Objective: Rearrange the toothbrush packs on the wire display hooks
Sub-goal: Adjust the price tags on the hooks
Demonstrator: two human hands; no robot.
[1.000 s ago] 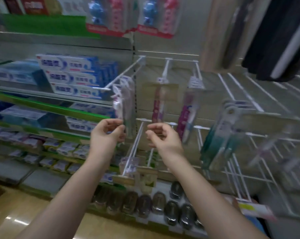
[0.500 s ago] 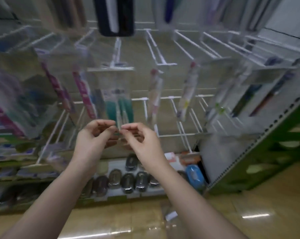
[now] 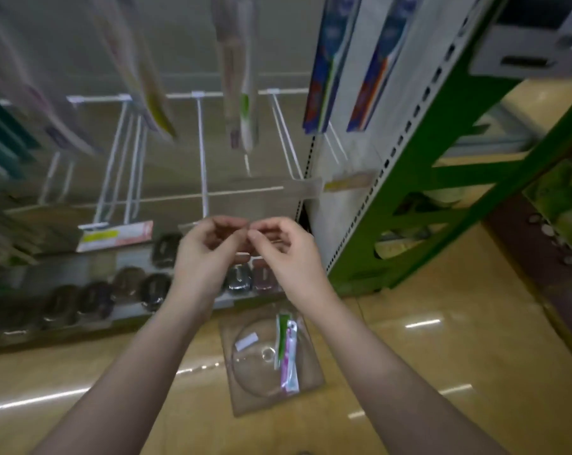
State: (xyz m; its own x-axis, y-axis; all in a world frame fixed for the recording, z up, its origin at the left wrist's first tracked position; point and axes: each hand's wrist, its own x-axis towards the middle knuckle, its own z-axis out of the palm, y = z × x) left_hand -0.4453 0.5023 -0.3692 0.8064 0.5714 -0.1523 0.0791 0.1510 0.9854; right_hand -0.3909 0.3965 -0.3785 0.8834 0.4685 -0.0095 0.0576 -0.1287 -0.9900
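Observation:
Toothbrush packs hang blurred from white wire hooks above my hands: a yellow-tipped pack, a green and white pack and two blue packs on the right. A green and pink toothbrush pack lies on a clear container on the floor. My left hand and my right hand meet at mid-frame below the hooks, fingers curled, thumb and forefinger tips almost touching each other. I see nothing between the fingers.
A green shelf upright stands just right of my right hand. Dark oval cases line the bottom shelf behind my left hand. A price label strip sits at the hook ends. Shiny tan floor lies below.
The view has swung right and down, from the toothpaste shelves to the rack's right end and the floor. Both hands have kept their pinched pose close together.

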